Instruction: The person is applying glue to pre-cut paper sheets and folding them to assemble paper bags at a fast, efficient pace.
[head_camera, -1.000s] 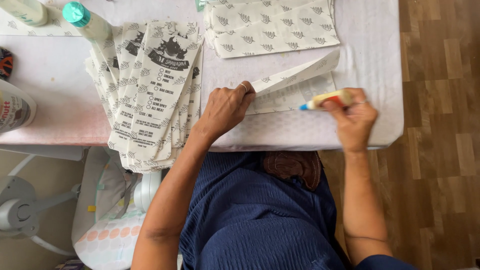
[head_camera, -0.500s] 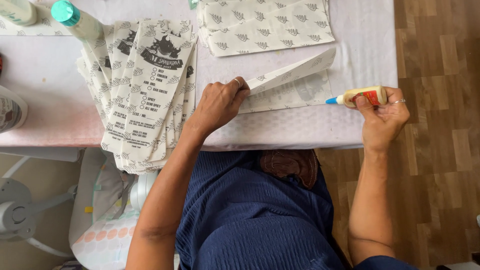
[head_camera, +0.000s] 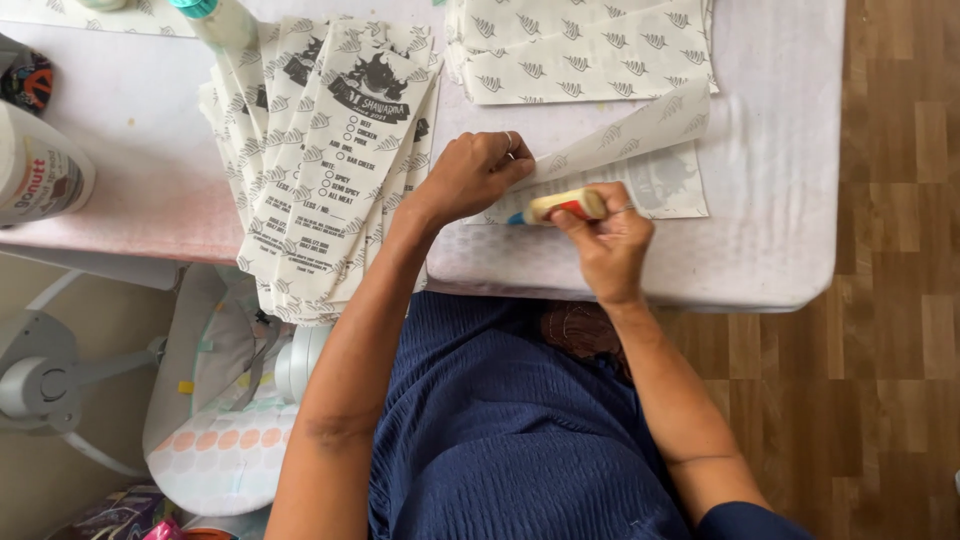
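My left hand (head_camera: 470, 175) pinches the folded flap of a printed paper sheet (head_camera: 640, 165) lying on the white table (head_camera: 770, 230), holding the flap lifted. My right hand (head_camera: 605, 240) grips a yellow glue stick (head_camera: 560, 207) with a blue tip, the tip pointing left onto the sheet just below the flap, near my left hand. The sheet is white with small grey leaf marks.
A fanned pile of finished printed paper bags (head_camera: 330, 150) lies at the left and overhangs the table's front edge. A stack of flat patterned sheets (head_camera: 580, 45) sits at the back. A teal-capped bottle (head_camera: 215, 18) and a white container (head_camera: 40, 170) stand far left. Wooden floor (head_camera: 900, 300) lies at the right.
My right hand has carried the glue stick from the sheet's right end leftward to near my left hand. My left hand still holds the flap.
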